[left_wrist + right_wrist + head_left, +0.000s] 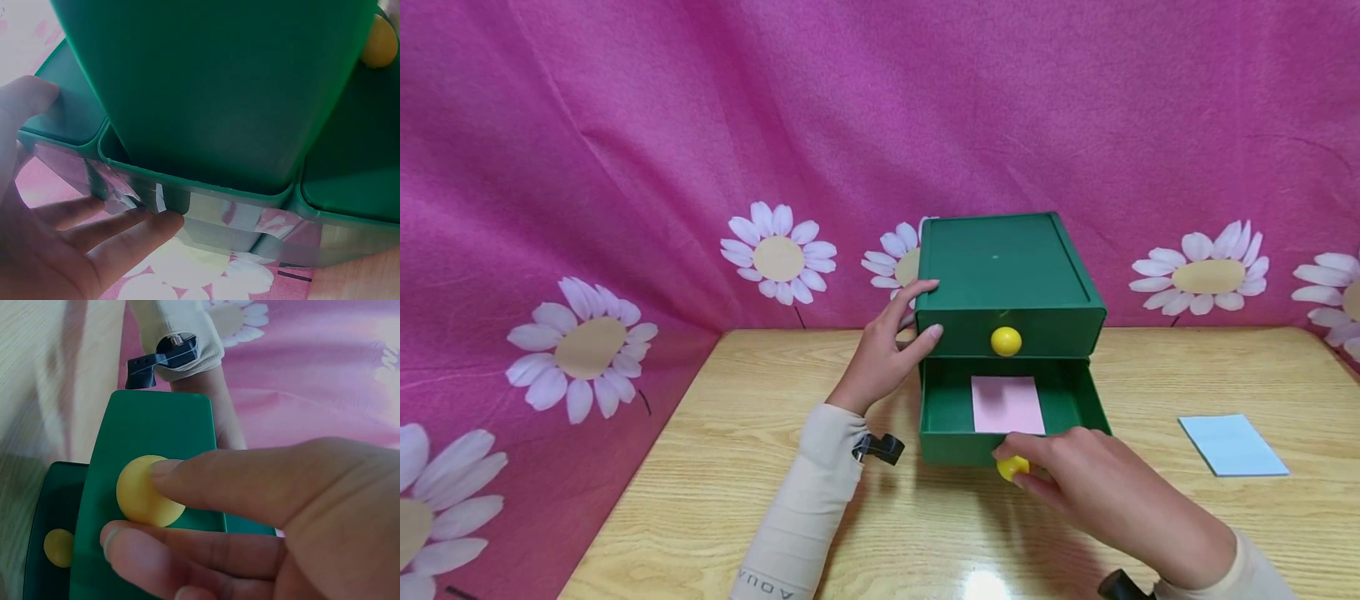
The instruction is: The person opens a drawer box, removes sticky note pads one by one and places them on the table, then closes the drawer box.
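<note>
A green two-drawer box (1006,262) stands on the table with its upper drawer in and its lower drawer (1063,392) pulled out. Inside the lower drawer lies a pink paper pad (1007,403). My right hand (1101,479) pinches the yellow knob (140,490) of the lower drawer between thumb and fingers. My left hand (883,350) rests on the box's left side, its thumb at the upper drawer's front edge. In the left wrist view its straight fingers (134,247) lie along the box's side.
A light blue paper pad (1234,446) lies on the wooden table (737,433), right of the box. The upper drawer has its own yellow knob (1006,341). Close behind the table hangs a pink cloth (850,108) with white daisies.
</note>
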Tool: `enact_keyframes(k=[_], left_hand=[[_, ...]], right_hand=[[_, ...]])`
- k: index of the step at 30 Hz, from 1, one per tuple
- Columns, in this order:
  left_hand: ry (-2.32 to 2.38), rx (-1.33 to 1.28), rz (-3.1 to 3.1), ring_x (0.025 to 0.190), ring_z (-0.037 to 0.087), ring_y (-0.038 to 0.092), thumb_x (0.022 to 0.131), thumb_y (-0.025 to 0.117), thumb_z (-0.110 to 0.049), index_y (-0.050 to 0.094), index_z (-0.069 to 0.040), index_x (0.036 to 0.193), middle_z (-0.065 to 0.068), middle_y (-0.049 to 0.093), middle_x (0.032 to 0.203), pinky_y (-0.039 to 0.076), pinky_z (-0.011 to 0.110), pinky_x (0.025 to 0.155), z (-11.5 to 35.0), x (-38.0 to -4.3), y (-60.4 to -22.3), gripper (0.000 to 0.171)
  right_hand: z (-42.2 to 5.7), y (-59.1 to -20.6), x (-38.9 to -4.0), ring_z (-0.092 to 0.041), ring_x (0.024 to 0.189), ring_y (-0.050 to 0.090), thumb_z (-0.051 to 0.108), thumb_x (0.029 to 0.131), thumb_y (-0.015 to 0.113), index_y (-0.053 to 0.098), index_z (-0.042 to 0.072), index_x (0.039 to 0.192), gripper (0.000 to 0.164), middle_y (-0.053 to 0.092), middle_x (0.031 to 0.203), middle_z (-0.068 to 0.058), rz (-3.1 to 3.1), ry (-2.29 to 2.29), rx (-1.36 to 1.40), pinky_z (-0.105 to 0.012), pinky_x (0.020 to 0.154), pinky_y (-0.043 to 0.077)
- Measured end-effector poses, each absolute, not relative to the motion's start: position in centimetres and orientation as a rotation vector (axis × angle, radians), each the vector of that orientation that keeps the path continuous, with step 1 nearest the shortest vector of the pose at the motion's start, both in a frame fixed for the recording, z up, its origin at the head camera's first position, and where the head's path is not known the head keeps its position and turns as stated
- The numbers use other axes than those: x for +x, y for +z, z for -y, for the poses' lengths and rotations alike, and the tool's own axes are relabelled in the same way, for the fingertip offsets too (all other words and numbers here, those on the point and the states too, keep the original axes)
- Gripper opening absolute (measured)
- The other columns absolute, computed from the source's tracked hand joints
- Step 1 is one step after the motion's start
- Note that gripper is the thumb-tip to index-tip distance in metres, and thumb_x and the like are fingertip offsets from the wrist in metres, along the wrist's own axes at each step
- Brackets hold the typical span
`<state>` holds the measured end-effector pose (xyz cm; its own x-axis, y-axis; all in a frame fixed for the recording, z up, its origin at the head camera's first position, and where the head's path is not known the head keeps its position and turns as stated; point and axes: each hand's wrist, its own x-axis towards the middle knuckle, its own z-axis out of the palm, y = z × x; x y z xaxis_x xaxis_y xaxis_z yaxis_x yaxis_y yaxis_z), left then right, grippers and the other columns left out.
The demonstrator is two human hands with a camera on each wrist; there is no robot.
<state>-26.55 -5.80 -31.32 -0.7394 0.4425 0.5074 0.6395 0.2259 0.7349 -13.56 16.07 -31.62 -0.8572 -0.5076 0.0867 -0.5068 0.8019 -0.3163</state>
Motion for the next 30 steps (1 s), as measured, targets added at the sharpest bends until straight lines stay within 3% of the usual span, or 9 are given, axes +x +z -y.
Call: enact_keyframes(k=[30], left_hand=[[-1.513, -1.023, 2.293, 0.116, 0.032, 0.048, 0.09, 0.055, -0.018, 0.035, -0.02, 0.137, 0.004, 0.029, 0.144, 0.05, 0.037, 0.078, 5.67, -26.36, -31.3, 0.051]], right_hand=[[-15.95, -31.27, -12.93, 0.003, 0.057, 0.047, 0.022, 0.076, 0.071, 0.058, 0.039, 0.093, 0.027, 0.054, 0.07, 0.025, -2.851, -0.55, -0.778, -0.021, 0.057, 0.045]])
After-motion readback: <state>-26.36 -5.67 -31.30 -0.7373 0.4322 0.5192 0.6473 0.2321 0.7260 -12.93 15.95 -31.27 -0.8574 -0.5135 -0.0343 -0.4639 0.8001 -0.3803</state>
